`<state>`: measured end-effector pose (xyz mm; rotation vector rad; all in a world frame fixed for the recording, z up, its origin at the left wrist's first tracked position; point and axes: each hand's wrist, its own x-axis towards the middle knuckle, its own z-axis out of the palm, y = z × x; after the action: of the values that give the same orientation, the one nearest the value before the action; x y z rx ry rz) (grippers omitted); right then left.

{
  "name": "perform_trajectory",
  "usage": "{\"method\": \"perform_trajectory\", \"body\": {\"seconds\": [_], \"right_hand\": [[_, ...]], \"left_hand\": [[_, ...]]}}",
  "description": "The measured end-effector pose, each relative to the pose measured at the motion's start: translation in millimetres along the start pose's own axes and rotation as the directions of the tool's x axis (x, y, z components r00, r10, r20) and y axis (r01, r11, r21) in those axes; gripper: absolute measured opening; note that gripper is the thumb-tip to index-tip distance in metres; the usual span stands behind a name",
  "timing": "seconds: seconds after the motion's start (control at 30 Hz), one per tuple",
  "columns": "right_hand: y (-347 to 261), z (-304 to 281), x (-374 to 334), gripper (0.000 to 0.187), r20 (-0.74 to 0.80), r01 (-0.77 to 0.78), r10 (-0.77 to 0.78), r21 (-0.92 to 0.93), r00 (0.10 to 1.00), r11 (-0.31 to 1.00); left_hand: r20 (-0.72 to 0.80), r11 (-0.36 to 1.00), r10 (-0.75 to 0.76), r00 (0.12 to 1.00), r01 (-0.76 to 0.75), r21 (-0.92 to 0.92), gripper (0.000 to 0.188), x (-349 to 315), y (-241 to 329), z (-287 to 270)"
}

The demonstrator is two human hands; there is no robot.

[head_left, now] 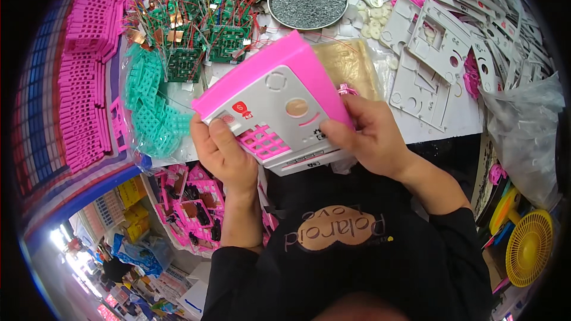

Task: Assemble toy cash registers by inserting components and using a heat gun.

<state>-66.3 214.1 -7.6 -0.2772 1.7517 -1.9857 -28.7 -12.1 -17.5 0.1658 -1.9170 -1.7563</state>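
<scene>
Over the near edge of the white worktop (pixel 465 122)

Grips a pink-and-white plastic box (pixel 267 104) between half-curled left hand (pixel 225 153) and right hand (pixel 376 135), resting both thumbs on its smooth face. Cannot make out the fingertips behind. Leaves a glossy gold slab (pixel 358 64) partly covered; shows a round hole (pixel 296 107) and square pink latticework (pixel 262 141).

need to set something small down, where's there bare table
White tabletop shows at the front right corner, between the white panels, the plastic bag and the table's edge. It's crowded at back left with green circuit boards and wires, and at back right with stacked panels. The pink-and-white box may hide more.
</scene>
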Motion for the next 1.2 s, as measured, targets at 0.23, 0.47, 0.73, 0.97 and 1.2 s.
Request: {"method": "perform_trajectory", "body": {"seconds": [0.23, 0.47, 0.73, 0.97, 1.2], "right_hand": [[-26.3, -5.8, 14.7, 0.036, 0.126, -0.051, 0.049, 0.015, 0.991, 0.999], [-10.2, 13.6, 4.4, 0.032, -0.036, 0.244, -0.266, -0.291, 0.963, 0.925], [-9.7, 3.1, 14.8, 0.038, -0.154, 0.225, -0.203, 0.147, 0.967, 0.963], [1.2, 7.2, 9.8, 0.038, -0.222, 0.275, -0.277, -0.04, 0.935, 0.961], [-7.3, -3.2, 7.3, 0.038, -0.155, 0.261, -0.248, 0.074, 0.956, 0.962]], "left_hand": [[0.051, 0.99, -0.083, 0.995, 0.088, -0.108, 0.044, 9.1, 5.5, -1.8], [-0.017, 0.99, 0.025, 1.0, -0.022, 0.14, 0.046, 31.6, 4.1, 5.3], [0.097, 0.973, -0.218, 0.971, 0.223, -0.051, 0.046, 15.8, 4.3, 20.3], [0.144, 0.964, -0.071, 0.987, 0.031, 0.265, 0.047, 5.3, -9.0, 16.5], [0.313, 0.935, -0.229, 0.922, 0.298, -0.194, 0.046, 44.9, 2.8, 16.7]]}}
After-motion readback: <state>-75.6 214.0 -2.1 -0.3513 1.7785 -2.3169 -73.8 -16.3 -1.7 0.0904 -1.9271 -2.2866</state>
